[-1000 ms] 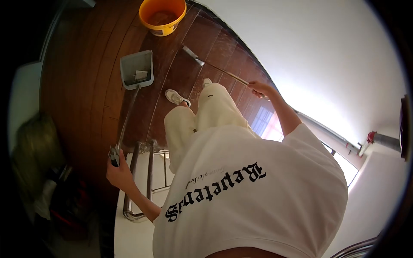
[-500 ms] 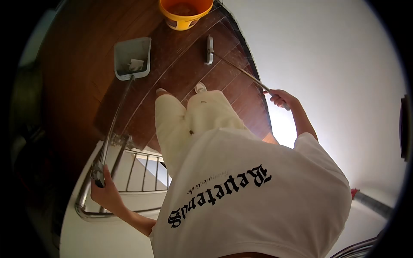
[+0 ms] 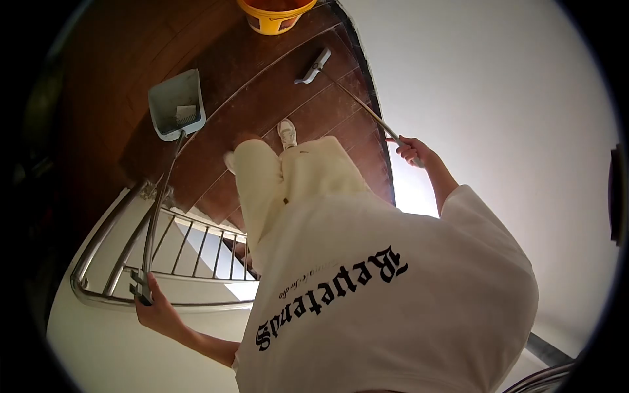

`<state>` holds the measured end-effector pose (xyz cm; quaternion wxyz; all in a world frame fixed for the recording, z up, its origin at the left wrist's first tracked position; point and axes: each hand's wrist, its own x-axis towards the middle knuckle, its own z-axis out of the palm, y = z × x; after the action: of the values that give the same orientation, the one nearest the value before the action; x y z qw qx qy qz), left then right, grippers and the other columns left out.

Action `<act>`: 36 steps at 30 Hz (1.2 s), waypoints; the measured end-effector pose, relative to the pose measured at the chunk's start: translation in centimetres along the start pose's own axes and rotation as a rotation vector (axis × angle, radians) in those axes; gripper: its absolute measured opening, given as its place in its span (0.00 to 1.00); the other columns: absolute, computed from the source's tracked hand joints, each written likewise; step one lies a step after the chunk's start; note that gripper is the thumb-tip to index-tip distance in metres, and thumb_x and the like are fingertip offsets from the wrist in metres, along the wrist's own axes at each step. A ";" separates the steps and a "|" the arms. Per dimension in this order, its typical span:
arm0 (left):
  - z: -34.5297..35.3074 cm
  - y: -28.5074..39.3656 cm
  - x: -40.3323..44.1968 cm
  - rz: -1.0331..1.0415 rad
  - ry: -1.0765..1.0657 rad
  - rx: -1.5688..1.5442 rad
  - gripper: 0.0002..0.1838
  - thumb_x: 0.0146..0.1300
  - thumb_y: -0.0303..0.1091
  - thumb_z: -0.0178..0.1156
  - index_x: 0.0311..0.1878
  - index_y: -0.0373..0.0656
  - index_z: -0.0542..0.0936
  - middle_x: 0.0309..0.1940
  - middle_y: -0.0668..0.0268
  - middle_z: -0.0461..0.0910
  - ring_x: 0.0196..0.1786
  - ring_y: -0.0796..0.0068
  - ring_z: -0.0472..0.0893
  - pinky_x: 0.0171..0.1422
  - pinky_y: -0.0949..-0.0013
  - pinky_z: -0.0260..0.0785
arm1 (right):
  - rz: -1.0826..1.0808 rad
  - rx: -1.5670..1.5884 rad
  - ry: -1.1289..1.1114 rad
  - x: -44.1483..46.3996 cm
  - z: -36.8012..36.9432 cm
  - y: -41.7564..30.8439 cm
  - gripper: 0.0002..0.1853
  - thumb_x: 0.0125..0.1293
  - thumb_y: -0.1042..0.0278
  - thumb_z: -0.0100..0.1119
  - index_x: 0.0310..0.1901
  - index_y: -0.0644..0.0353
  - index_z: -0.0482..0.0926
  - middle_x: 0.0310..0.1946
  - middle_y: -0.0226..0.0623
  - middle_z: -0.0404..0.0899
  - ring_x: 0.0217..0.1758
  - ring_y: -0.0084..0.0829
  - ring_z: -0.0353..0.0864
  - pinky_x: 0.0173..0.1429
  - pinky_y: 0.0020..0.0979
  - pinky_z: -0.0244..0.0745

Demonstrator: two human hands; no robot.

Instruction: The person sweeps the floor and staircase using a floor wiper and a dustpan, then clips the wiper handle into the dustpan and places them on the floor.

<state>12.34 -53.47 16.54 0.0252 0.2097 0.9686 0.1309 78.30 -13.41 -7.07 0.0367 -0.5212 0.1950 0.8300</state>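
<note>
At the lower left, my left hand (image 3: 160, 316) is closed around the top of the long handle of a grey dustpan (image 3: 171, 98). The pan lies on or just above the brown floor; which one I cannot tell. Inside it sits a small whitish comb-like piece (image 3: 185, 112). On the right, my right hand (image 3: 417, 152) grips the end of a broom (image 3: 357, 99) by its thin stick. The broom's grey-white head (image 3: 316, 66) is turned diagonally over the floor, near the dark skirting. Its bristles are hard to make out.
An orange-yellow bucket (image 3: 272, 21) stands at the top edge. A metal railing (image 3: 177, 275) with vertical bars runs along the left below the floor edge. A white wall (image 3: 485, 105) rises on the right. My shoe (image 3: 287, 133) is between dustpan and broom.
The broom head has swung from near upright in view to a diagonal. The dustpan has shifted left in view, and my feet have changed position. Both hands keep their holds.
</note>
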 end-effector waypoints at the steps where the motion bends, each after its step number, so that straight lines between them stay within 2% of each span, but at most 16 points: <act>1: -0.6 0.2 -0.1 0.003 -0.009 0.025 0.24 0.67 0.49 0.72 0.44 0.30 0.87 0.37 0.54 0.90 0.38 0.61 0.89 0.43 0.60 0.79 | -0.013 -0.052 0.086 -0.1 -0.3 -0.7 0.25 0.85 0.53 0.42 0.78 0.49 0.64 0.22 0.21 0.58 0.16 0.10 0.53 0.14 0.13 0.55; 5: -1.4 2.1 -0.3 -0.051 -0.022 -0.011 0.25 0.68 0.50 0.71 0.44 0.31 0.87 0.37 0.54 0.90 0.38 0.61 0.89 0.43 0.60 0.79 | -0.018 -0.141 0.189 0.7 1.0 -1.8 0.22 0.84 0.53 0.44 0.73 0.47 0.70 0.22 0.22 0.59 0.16 0.12 0.53 0.15 0.15 0.56; 12: -0.8 2.5 -0.6 -0.122 -0.054 0.040 0.25 0.68 0.50 0.71 0.44 0.31 0.87 0.37 0.55 0.90 0.37 0.61 0.88 0.42 0.60 0.78 | -0.076 -0.297 0.312 5.4 2.4 -1.8 0.18 0.84 0.53 0.45 0.66 0.48 0.74 0.22 0.24 0.60 0.16 0.12 0.52 0.15 0.16 0.53; 14: -1.2 3.2 -0.3 -0.124 -0.059 0.019 0.25 0.68 0.50 0.71 0.44 0.31 0.87 0.37 0.55 0.90 0.36 0.60 0.88 0.41 0.60 0.78 | -0.099 -0.306 0.354 4.9 3.7 -2.5 0.16 0.84 0.51 0.45 0.62 0.48 0.75 0.19 0.24 0.59 0.15 0.13 0.52 0.15 0.19 0.52; 18: -1.1 3.8 -0.9 -0.122 -0.055 0.011 0.24 0.67 0.49 0.71 0.44 0.31 0.87 0.36 0.54 0.89 0.35 0.60 0.88 0.40 0.59 0.78 | -0.194 -0.663 0.392 2.4 8.6 -3.6 0.17 0.84 0.51 0.44 0.59 0.52 0.76 0.19 0.24 0.61 0.15 0.14 0.53 0.15 0.21 0.52; 19: -1.3 4.0 -0.8 -0.123 -0.043 0.004 0.23 0.67 0.48 0.71 0.44 0.31 0.87 0.35 0.54 0.89 0.34 0.60 0.88 0.39 0.59 0.78 | -0.270 -0.866 0.522 2.0 10.4 -3.5 0.18 0.84 0.52 0.46 0.63 0.51 0.76 0.18 0.20 0.58 0.15 0.13 0.53 0.14 0.20 0.51; 22: -1.2 4.8 -0.8 -0.168 -0.047 0.026 0.23 0.67 0.47 0.72 0.43 0.31 0.87 0.34 0.54 0.89 0.33 0.60 0.87 0.38 0.60 0.77 | -0.453 -1.553 0.867 0.2 14.6 -3.4 0.19 0.82 0.50 0.49 0.59 0.55 0.78 0.20 0.30 0.71 0.15 0.20 0.67 0.16 0.28 0.64; 23: -1.0 5.2 -0.8 -0.152 -0.018 -0.019 0.23 0.66 0.47 0.72 0.44 0.31 0.87 0.33 0.55 0.89 0.33 0.61 0.87 0.36 0.61 0.77 | -0.458 -1.563 0.866 0.3 13.8 -4.7 0.19 0.82 0.50 0.49 0.59 0.55 0.78 0.20 0.30 0.71 0.15 0.20 0.67 0.16 0.28 0.64; 25: -0.8 4.5 -1.0 -0.155 -0.023 -0.029 0.23 0.66 0.47 0.73 0.44 0.31 0.87 0.33 0.55 0.89 0.32 0.61 0.87 0.36 0.60 0.77 | -0.713 -2.363 1.145 1.7 9.7 -6.4 0.19 0.80 0.51 0.51 0.56 0.58 0.79 0.21 0.35 0.74 0.15 0.25 0.71 0.17 0.32 0.68; 26: -0.6 4.4 -1.1 -0.158 -0.035 -0.028 0.23 0.66 0.47 0.73 0.44 0.31 0.87 0.33 0.55 0.89 0.32 0.61 0.87 0.36 0.60 0.76 | -0.712 -2.374 1.146 2.5 9.2 -7.1 0.19 0.80 0.51 0.51 0.56 0.58 0.79 0.21 0.35 0.74 0.15 0.25 0.71 0.17 0.32 0.68; 28: -0.3 3.4 -1.5 -0.163 -0.029 -0.050 0.23 0.66 0.47 0.73 0.44 0.31 0.87 0.33 0.55 0.89 0.31 0.61 0.86 0.35 0.60 0.76 | -0.694 -2.131 1.037 3.4 8.9 -7.7 0.17 0.79 0.54 0.52 0.55 0.60 0.79 0.21 0.35 0.74 0.14 0.26 0.71 0.17 0.33 0.68; 29: -0.1 2.6 -1.8 -0.162 -0.014 -0.078 0.23 0.66 0.47 0.73 0.44 0.31 0.87 0.32 0.55 0.89 0.31 0.62 0.86 0.35 0.60 0.76 | -0.511 -1.779 0.986 1.8 14.8 -4.3 0.17 0.80 0.54 0.50 0.50 0.61 0.78 0.20 0.34 0.72 0.14 0.25 0.70 0.16 0.33 0.67; 30: -0.1 2.8 -2.1 -0.175 -0.011 -0.080 0.23 0.66 0.47 0.73 0.44 0.31 0.87 0.32 0.55 0.89 0.31 0.62 0.86 0.35 0.60 0.76 | -0.512 -1.794 0.984 2.6 15.3 -5.0 0.17 0.80 0.54 0.50 0.50 0.61 0.78 0.20 0.34 0.72 0.14 0.25 0.70 0.16 0.33 0.67; 32: -0.2 3.4 -2.1 -0.246 -0.029 -0.025 0.23 0.66 0.47 0.73 0.43 0.30 0.87 0.30 0.57 0.87 0.27 0.65 0.83 0.31 0.61 0.73 | -0.490 -1.577 0.926 5.4 17.0 -7.1 0.18 0.80 0.52 0.50 0.45 0.62 0.77 0.18 0.32 0.71 0.12 0.24 0.68 0.15 0.34 0.65; 34: 0.0 4.1 -2.2 -0.239 0.016 -0.051 0.23 0.66 0.47 0.73 0.43 0.30 0.87 0.28 0.58 0.86 0.25 0.67 0.80 0.30 0.61 0.71 | -0.500 -1.555 0.889 8.6 19.3 -10.8 0.20 0.80 0.53 0.48 0.43 0.65 0.77 0.17 0.31 0.70 0.12 0.25 0.67 0.14 0.34 0.62; 36: -0.6 5.7 -3.1 -0.226 0.059 -0.067 0.23 0.66 0.47 0.73 0.43 0.30 0.87 0.26 0.59 0.85 0.24 0.70 0.78 0.28 0.61 0.69 | -0.413 -1.649 0.940 12.1 20.4 -15.1 0.19 0.80 0.57 0.47 0.42 0.68 0.76 0.16 0.32 0.69 0.11 0.27 0.67 0.14 0.34 0.61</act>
<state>17.41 -49.88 18.66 0.0185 0.0944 0.9815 0.1658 59.48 6.15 -14.29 -0.2768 -0.6856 -0.5487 0.3901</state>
